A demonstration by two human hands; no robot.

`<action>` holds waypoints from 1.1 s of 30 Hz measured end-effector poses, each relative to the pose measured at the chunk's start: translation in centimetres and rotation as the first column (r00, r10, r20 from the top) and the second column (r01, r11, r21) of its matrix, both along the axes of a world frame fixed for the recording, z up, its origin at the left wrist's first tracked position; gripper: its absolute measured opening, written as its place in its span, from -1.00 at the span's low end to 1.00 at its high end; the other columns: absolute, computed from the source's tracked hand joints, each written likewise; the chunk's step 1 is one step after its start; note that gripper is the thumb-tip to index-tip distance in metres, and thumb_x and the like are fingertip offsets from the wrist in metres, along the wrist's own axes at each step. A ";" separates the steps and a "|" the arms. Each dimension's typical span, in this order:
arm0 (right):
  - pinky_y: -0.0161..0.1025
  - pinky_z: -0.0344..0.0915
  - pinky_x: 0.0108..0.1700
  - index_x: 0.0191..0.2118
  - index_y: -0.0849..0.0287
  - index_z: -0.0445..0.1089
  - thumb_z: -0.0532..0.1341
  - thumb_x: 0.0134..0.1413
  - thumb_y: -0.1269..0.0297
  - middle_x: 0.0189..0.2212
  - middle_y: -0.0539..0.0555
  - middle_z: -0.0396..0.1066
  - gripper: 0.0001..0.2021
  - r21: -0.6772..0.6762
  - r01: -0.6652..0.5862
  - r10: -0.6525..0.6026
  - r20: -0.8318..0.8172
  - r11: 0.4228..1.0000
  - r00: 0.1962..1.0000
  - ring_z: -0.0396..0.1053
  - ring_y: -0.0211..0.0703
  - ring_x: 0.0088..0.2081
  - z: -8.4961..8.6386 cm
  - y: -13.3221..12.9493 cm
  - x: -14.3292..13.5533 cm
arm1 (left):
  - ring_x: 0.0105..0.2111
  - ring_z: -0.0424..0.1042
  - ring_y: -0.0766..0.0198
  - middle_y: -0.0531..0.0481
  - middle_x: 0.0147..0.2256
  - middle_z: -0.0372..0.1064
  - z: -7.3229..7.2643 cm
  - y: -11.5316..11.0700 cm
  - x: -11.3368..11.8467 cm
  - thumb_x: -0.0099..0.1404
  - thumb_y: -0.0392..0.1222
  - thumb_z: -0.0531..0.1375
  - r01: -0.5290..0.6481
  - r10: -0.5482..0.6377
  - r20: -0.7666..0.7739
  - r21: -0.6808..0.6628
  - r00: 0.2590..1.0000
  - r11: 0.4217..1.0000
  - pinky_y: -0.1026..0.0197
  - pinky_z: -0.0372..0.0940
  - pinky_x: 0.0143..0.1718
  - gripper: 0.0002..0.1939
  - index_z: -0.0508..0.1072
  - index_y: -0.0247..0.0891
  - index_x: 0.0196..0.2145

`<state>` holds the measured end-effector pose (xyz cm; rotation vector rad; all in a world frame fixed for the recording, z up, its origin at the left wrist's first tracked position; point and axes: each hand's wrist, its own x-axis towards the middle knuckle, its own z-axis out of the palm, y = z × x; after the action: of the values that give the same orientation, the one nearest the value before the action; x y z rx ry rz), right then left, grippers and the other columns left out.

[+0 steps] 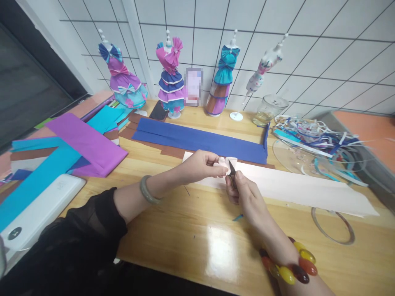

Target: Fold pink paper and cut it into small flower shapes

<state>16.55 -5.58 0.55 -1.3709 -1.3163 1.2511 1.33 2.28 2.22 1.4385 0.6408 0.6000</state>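
My left hand [205, 166], with a pale bangle on its wrist, pinches a small folded piece of pale pink material [231, 162]. Small dark scissors [232, 172] are in my right hand [243, 190], their blades pointing up against the pink piece. Both hands are close together over a long pale pink strip [296, 185] lying on the wooden table [173, 230]. Behind the hands lies a wide dark blue strip [200, 139], partly over brown material. My right wrist wears a bracelet of large beads.
Three dressed mini mannequins [173, 88] and a patterned bare one [262, 72] stand by the tiled wall. A glass [271, 109], scrap pile [321, 139] and clear ring [333, 226] are right; coloured strips [89, 144] and a white device [49, 209] left.
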 end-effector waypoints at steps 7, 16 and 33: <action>-0.31 -0.10 -0.57 -0.52 0.15 0.14 -0.13 0.19 -0.08 -0.66 -0.10 -0.07 -0.55 0.025 -0.013 0.012 0.040 1.000 0.999 -0.08 -0.30 -0.61 -0.1 0.1 0.2 | -0.43 0.30 0.40 -0.02 -0.46 0.36 0.5 0.0 -0.2 0.10 -0.18 0.18 0.022 -0.022 -0.015 -0.005 1.000 1.000 0.30 0.20 -0.33 -0.82 0.44 -0.40 -0.42; -0.32 -0.10 -0.58 -0.50 0.15 0.16 -0.12 0.19 -0.08 -0.67 -0.11 -0.06 -0.56 0.024 -0.017 0.016 0.045 1.000 0.999 -0.08 -0.30 -0.62 0.0 0.0 0.2 | -0.45 0.30 0.40 -0.02 -0.49 0.35 0.4 0.2 -0.2 0.06 -0.15 0.23 0.035 -0.035 -0.002 -0.070 0.999 0.997 0.29 0.22 -0.33 -0.79 0.45 -0.40 -0.43; -0.31 -0.16 -0.59 -0.48 0.15 0.14 -0.12 0.19 -0.09 -0.66 -0.12 -0.11 -0.57 -0.005 -0.002 0.001 -0.029 1.000 1.000 -0.13 -0.32 -0.63 0.0 0.1 0.1 | -0.45 0.32 0.40 -0.07 -0.44 0.39 0.0 0.0 0.0 0.10 -0.14 0.20 -0.027 0.025 -0.044 -0.048 0.999 0.998 0.31 0.23 -0.35 -0.77 0.44 -0.42 -0.39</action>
<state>16.64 -5.46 0.50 -1.3502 -1.2951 1.2717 1.31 2.28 2.20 1.4025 0.7048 0.5716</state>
